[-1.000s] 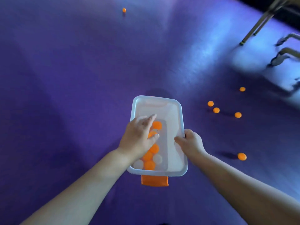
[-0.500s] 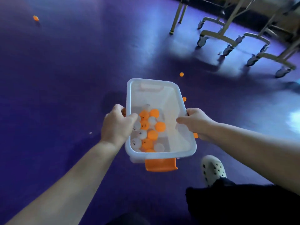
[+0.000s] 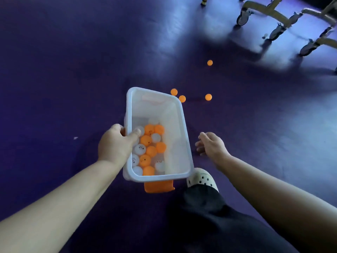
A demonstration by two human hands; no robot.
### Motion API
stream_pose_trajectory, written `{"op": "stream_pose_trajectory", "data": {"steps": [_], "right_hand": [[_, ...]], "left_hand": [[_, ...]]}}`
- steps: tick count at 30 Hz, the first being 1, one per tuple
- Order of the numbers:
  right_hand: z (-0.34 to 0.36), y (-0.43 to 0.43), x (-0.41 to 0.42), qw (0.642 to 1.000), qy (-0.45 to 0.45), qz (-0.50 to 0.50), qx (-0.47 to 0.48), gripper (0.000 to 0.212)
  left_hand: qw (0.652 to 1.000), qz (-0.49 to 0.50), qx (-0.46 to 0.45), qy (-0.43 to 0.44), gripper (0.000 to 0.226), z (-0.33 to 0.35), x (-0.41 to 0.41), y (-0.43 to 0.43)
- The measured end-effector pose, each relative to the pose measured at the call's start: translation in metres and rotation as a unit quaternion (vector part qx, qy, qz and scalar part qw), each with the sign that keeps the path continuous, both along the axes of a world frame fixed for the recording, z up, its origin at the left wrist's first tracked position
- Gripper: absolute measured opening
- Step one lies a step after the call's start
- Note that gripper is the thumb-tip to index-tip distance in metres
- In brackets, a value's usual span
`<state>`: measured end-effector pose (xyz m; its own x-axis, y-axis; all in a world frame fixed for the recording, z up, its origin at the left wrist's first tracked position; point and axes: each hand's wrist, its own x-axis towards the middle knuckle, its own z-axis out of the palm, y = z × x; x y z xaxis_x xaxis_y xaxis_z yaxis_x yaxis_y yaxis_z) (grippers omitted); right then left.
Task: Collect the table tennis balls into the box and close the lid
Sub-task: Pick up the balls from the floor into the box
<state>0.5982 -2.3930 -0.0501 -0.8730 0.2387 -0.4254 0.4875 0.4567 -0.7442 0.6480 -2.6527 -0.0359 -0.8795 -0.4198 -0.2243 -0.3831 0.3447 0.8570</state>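
A translucent white plastic box [image 3: 179, 121] with an orange clip [image 3: 159, 187] at its near end is held above the purple floor. Inside lie several orange and white table tennis balls [image 3: 150, 150]. My left hand [image 3: 115, 143] grips the box's left rim, thumb over the edge. My right hand [image 3: 211, 146] hovers just right of the box, fingers apart, holding nothing. Loose orange balls lie on the floor beyond the box: two [image 3: 174, 91] at its far right corner, one [image 3: 208, 97] further right, one [image 3: 209, 62] farther off. No lid is visible.
Wheeled metal frames [image 3: 264, 13] stand at the far right on a bright patch of floor. My right foot in a white perforated shoe [image 3: 202, 179] and a dark trouser leg [image 3: 209, 220] are below the box. A small white scrap [image 3: 75, 138] lies on the floor at left.
My right hand has let go of the box's right rim and moved away to the right. The box now hangs from my left hand alone, and the view has shifted toward the loose balls.
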Motion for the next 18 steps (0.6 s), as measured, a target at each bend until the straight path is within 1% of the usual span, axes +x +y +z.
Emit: {"op": "stream_pose_trajectory", "data": {"steps": [1,2,3,4,6,10,13,15,18], "right_hand": [[-0.014,0.017,-0.005,0.998,0.002,0.010,0.069,0.011],[-0.027,0.033,-0.010,0.989,-0.004,0.038,0.144,0.016],[-0.036,0.048,-0.015,0.976,-0.013,0.065,0.209,0.030],[-0.044,0.061,-0.020,0.964,-0.018,0.082,0.252,0.040],[-0.059,0.082,-0.030,0.950,-0.028,0.097,0.295,0.051],[-0.088,0.107,-0.052,0.921,-0.085,0.150,0.349,0.058],[-0.107,0.120,-0.068,0.919,-0.089,0.169,0.346,0.054],[-0.119,0.127,-0.077,0.927,-0.063,0.154,0.337,0.044],[-0.129,0.134,-0.097,0.946,-0.012,0.119,0.301,0.016]], "left_hand": [[1.000,0.005,-0.014,-0.006,0.034,-0.005,-0.004,0.002],[0.999,0.009,-0.029,-0.011,0.035,-0.009,-0.008,0.004],[0.999,0.013,-0.044,-0.016,0.036,-0.012,-0.012,0.006],[0.998,0.020,-0.057,-0.019,0.036,-0.015,-0.016,0.009],[0.996,0.038,-0.073,-0.027,0.038,-0.020,-0.028,0.017],[0.993,0.078,-0.071,-0.051,0.036,-0.028,-0.053,0.032],[0.991,0.100,-0.068,-0.065,0.032,-0.031,-0.073,0.048],[0.989,0.112,-0.064,-0.077,0.031,-0.031,-0.087,0.059],[0.986,0.130,-0.057,-0.092,0.032,-0.031,-0.105,0.075]]}}
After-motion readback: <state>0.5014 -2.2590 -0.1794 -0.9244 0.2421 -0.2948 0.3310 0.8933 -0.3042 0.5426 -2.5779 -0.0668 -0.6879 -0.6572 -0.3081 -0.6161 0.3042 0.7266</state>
